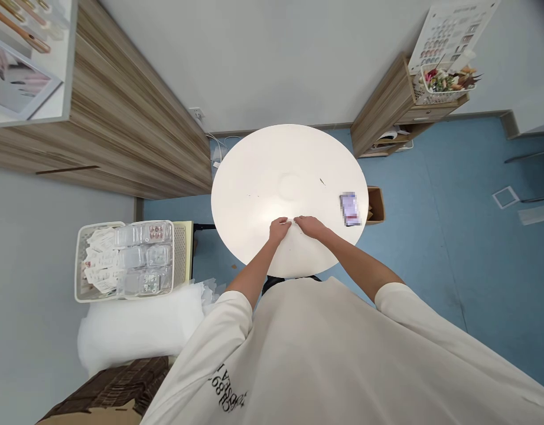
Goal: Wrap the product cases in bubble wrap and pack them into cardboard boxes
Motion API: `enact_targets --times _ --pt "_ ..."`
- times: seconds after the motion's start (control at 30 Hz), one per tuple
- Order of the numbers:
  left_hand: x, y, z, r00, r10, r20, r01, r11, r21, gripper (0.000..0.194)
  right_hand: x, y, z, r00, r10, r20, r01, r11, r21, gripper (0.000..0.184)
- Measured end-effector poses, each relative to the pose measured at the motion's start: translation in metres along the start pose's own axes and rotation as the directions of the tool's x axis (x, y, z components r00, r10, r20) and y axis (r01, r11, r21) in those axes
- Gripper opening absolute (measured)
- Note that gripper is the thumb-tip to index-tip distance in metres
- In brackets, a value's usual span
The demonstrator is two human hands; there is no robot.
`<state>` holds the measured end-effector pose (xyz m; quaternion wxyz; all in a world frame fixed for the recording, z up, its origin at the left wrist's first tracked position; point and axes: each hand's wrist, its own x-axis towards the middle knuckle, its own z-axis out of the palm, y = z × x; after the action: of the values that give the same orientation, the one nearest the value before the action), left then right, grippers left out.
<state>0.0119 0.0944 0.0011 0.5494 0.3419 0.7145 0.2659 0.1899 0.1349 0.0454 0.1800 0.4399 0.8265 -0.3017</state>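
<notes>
Over the front half of a round white table [254,159], my left hand [279,229] and my right hand [310,226] nearly meet. The fingers of both are closed in a pinch. A tiny pale bit shows between the fingertips, too small and too close to the tabletop's white to name. To the right of my right hand lies a phone [350,208], its lit screen blurred out. A small dark mark [322,182] shows on the tabletop farther back.
White baskets [80,265] of clear plastic boxes and cards stand at left, above white wrapping material [139,324]. A wooden cabinet [143,118] rises at back left. At right are a shelf unit [387,106] with a flower basket [449,88] and a brown bin [377,205] beside the table.
</notes>
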Motion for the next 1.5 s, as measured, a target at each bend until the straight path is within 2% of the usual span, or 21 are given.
enact_targets --times 0.27,0.57,0.73,0.87,1.03,1.13,1.23,1.4,1.5 --pt "0.006 0.003 0.004 0.998 -0.064 -0.016 0.062 0.996 -0.061 0.035 0.004 0.003 -0.005 1.000 0.018 -0.013 -0.016 0.992 0.126 0.037" --pt "0.012 0.009 0.010 0.987 -0.160 -0.005 0.158 0.977 -0.146 0.039 0.013 -0.001 -0.005 1.000 0.007 -0.017 -0.008 0.999 -0.041 0.036" --pt "0.004 0.000 0.012 0.988 -0.149 -0.041 0.146 0.987 -0.069 0.050 0.015 0.003 -0.011 0.998 0.060 -0.030 -0.061 0.997 -0.039 0.029" --pt "-0.008 -0.020 0.009 0.995 -0.095 -0.027 0.095 0.995 0.017 0.064 0.017 0.010 -0.014 0.989 0.124 -0.084 -0.115 0.988 0.101 0.024" --pt "-0.012 -0.032 0.009 0.998 -0.067 0.010 0.066 0.997 0.050 0.064 0.025 0.015 -0.003 0.949 0.242 -0.201 -0.142 0.901 0.411 0.041" --pt "-0.013 -0.030 0.010 0.997 -0.076 0.000 0.076 0.997 0.032 0.057 0.026 0.016 0.009 0.921 0.343 -0.184 -0.193 0.813 0.549 0.048" --pt "-0.017 -0.029 0.011 0.996 -0.085 -0.009 0.086 0.996 0.027 0.052 0.018 0.015 0.026 0.901 0.408 -0.145 -0.235 0.742 0.628 0.047" --pt "-0.025 -0.029 0.013 0.997 -0.069 0.017 0.069 0.997 -0.017 0.051 -0.004 0.010 0.054 0.901 0.422 -0.105 -0.224 0.657 0.720 0.040" --pt "-0.028 -0.028 0.014 0.998 -0.054 0.026 0.055 0.998 -0.016 0.050 -0.010 0.008 0.059 0.896 0.429 -0.110 -0.215 0.638 0.739 0.040"
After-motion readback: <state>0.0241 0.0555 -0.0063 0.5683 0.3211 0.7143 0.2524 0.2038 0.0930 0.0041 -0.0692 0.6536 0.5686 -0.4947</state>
